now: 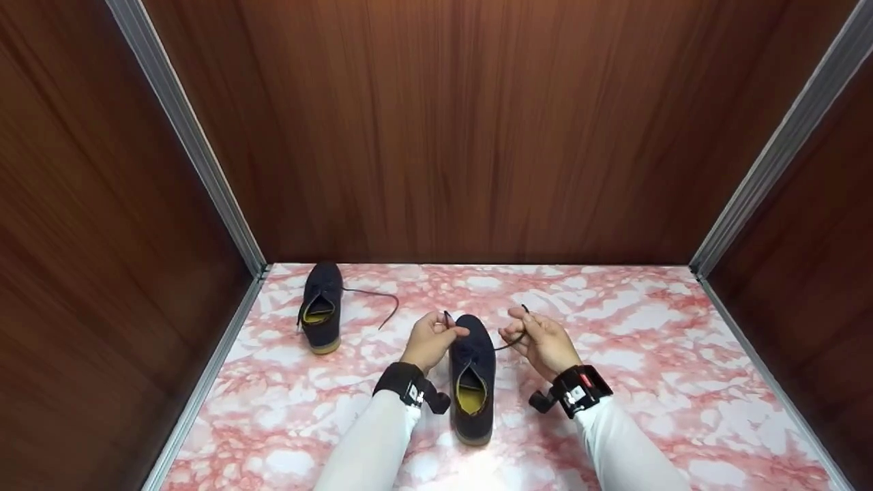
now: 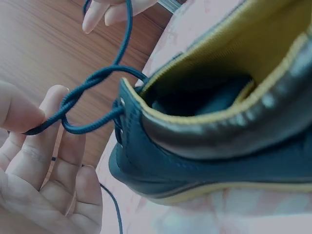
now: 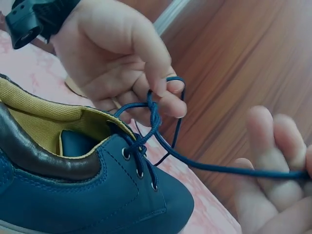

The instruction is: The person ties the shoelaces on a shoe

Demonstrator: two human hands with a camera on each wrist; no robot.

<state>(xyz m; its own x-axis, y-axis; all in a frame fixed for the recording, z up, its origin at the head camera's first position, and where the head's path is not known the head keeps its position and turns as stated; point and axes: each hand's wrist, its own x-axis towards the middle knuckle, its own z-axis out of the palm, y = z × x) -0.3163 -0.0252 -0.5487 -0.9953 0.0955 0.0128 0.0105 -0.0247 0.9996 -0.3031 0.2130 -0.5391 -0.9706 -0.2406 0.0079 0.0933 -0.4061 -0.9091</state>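
A dark blue lace-up shoe [image 1: 483,361] with a yellow lining stands between my hands, its toe pointing away from me. At its left side my left hand [image 1: 430,344] pinches one part of the shoelace [image 2: 80,90] between thumb and index finger. To the right of the toe, my right hand [image 1: 545,344] holds the other lace part, drawn fairly straight in the right wrist view. Above the eyelets [image 3: 140,173] the two lace parts cross and twist round each other. A bend of lace stands out past my left fingertips in the right wrist view.
A matching shoe [image 1: 326,334] stands at the back left, its loose lace [image 1: 392,298] trailing right over the pink-and-white marbled surface [image 1: 648,382]. Brown wood-grain panels [image 1: 436,136] with metal edge strips close in the back and both sides. Both wrists wear black camera straps [image 1: 583,389].
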